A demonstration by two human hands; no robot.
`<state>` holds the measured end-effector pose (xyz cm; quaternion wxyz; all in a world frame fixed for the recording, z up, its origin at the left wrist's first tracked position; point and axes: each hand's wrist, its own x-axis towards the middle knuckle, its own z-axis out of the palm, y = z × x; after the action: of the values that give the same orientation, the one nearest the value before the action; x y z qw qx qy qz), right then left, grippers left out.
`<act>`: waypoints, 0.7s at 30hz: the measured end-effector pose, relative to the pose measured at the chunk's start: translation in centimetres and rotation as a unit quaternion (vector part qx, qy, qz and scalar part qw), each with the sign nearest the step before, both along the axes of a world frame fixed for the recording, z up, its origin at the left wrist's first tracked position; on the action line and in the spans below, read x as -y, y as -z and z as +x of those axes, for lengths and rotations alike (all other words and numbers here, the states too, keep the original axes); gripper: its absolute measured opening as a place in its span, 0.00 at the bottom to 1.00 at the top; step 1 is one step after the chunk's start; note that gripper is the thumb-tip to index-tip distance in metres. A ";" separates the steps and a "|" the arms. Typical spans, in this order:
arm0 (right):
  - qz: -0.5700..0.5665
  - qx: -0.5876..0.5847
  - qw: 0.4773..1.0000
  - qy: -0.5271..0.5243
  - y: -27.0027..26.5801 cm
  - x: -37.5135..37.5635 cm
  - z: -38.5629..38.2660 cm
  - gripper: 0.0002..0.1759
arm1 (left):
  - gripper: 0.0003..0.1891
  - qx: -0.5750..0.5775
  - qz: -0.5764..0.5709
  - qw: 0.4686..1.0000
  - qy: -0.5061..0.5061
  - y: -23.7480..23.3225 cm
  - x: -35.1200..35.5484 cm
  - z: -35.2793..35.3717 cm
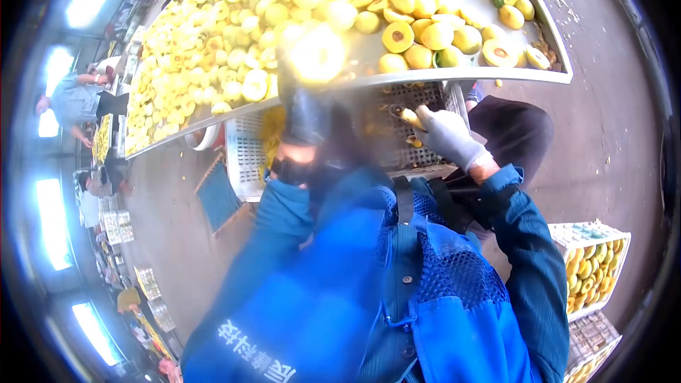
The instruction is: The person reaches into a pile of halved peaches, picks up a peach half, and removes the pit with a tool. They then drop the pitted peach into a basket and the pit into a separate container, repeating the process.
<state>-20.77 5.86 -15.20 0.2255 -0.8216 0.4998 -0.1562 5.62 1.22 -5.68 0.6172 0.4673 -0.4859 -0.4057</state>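
Observation:
My left hand (306, 115), in a black glove, is raised at the near edge of the metal table. It holds a yellow peach half (316, 55), cut face up, which is washed out by glare; the fingers are partly blurred. My right hand (448, 136), in a pale grey glove, is lower and to the right, over a plastic crate (245, 149). Its fingers are closed round a short tool (410, 118) with a yellowish shaft and a dark tip. Halved peaches (213, 50) cover much of the table, and whole-looking ones (467, 39) lie near its right end.
The table's raised metal rim (454, 76) runs in front of me. White crates of peaches (596, 273) are stacked at lower right. A blue panel (223, 195) stands left of the crate below. Other people (78, 99) work at far left. Scraps dot the floor (589, 99).

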 end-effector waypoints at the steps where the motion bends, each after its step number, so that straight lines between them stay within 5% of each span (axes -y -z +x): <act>1: -0.013 0.013 1.000 -0.001 -0.1 -0.5 -0.3 0.11 | 0.34 0.162 -0.060 0.981 -0.092 3.1 -0.4 3.2; 3: -0.006 0.031 1.000 -0.002 1.9 -0.8 -1.7 0.10 | 0.33 -0.222 0.100 0.970 0.024 1.5 -1.1 4.9; 6: 0.045 0.022 0.999 0.020 2.1 -1.8 -2.8 0.10 | 0.26 0.103 0.059 0.977 -0.176 8.0 -0.4 17.2; 7: 0.046 0.025 0.998 0.017 2.8 -1.8 -2.7 0.12 | 0.24 0.338 0.047 0.915 -0.214 5.7 -1.1 16.6; 9: 0.047 0.028 0.998 0.015 4.1 -1.7 -2.6 0.15 | 0.21 0.579 -0.032 0.762 -0.289 4.3 -0.4 16.2; 12: 0.037 0.064 0.997 0.008 3.7 -1.8 -2.3 0.13 | 0.21 0.467 -0.130 0.857 -0.177 1.9 2.5 8.3; 15: 0.037 0.088 0.995 0.024 3.0 -1.5 -2.2 0.12 | 0.21 0.427 -0.170 0.887 -0.042 2.8 7.2 0.6; 18: 0.046 0.092 0.993 0.048 3.0 -1.9 -2.4 0.12 | 0.35 0.506 -0.055 0.855 0.101 3.1 11.5 -5.2; 21: 0.052 0.104 0.991 0.067 2.4 -2.1 -2.7 0.13 | 0.43 0.595 -0.005 0.796 0.107 7.7 14.5 -8.1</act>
<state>-23.45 8.00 -17.55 0.3079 -0.7524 0.5353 -0.2293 -2.51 -13.29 -13.40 0.1613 0.5582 -0.8066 -0.1083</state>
